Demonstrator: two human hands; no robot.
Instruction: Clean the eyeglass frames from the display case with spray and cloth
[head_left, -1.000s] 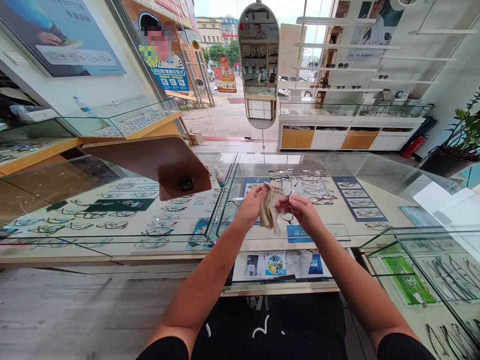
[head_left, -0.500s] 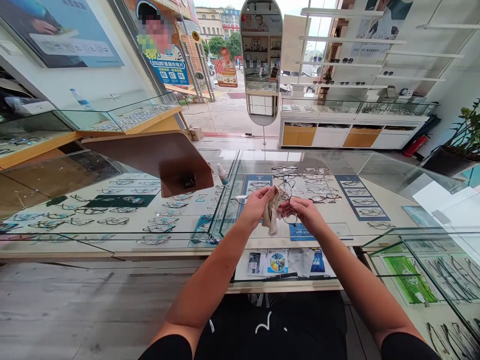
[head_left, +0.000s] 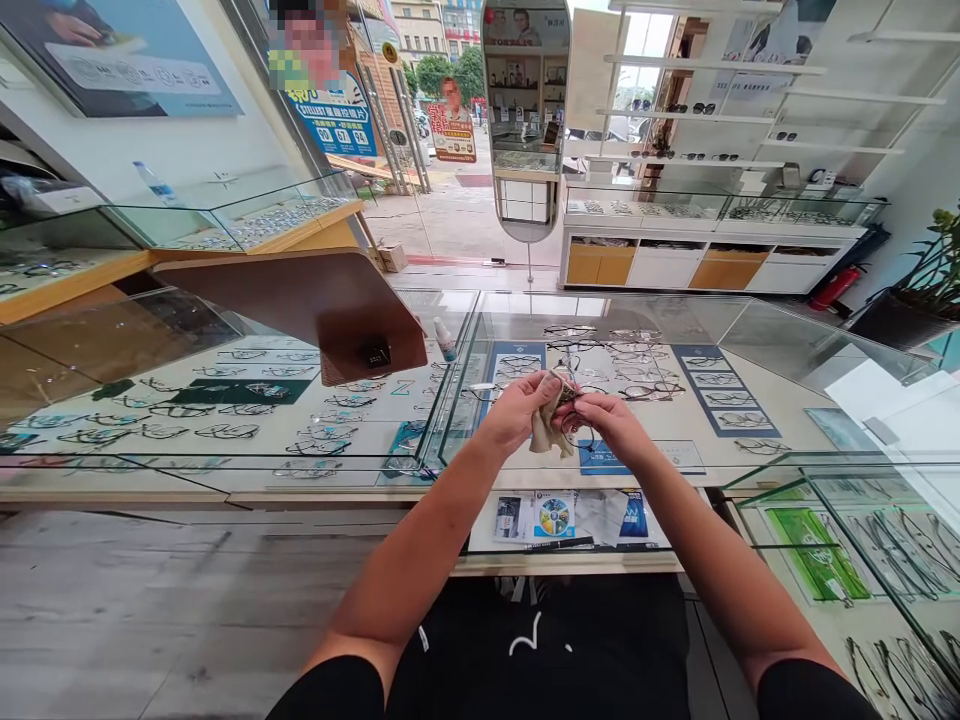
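My left hand (head_left: pixel 523 408) is closed on a beige cloth (head_left: pixel 551 430), whose loose end hangs below the fingers. The cloth is folded against a pair of eyeglasses (head_left: pixel 578 440) with thin dark rims. My right hand (head_left: pixel 604 420) pinches the eyeglasses near their middle, and one round rim hangs down beside the fingers. The other rim is mostly covered by the cloth and my left fingers. Both hands are close together above the glass display case.
Under the glass counter (head_left: pixel 480 480) lie many spectacle frames. A brown board (head_left: pixel 300 300) stands on the left, near a small spray bottle (head_left: pixel 445 340). An oval mirror (head_left: pixel 525 120) stands beyond the counter. White papers (head_left: pixel 892 400) lie at right.
My left hand and the cloth have closed over the upper rim of the eyeglasses, which showed before. The eyeglasses have tilted slightly. The camera view has shifted a little.
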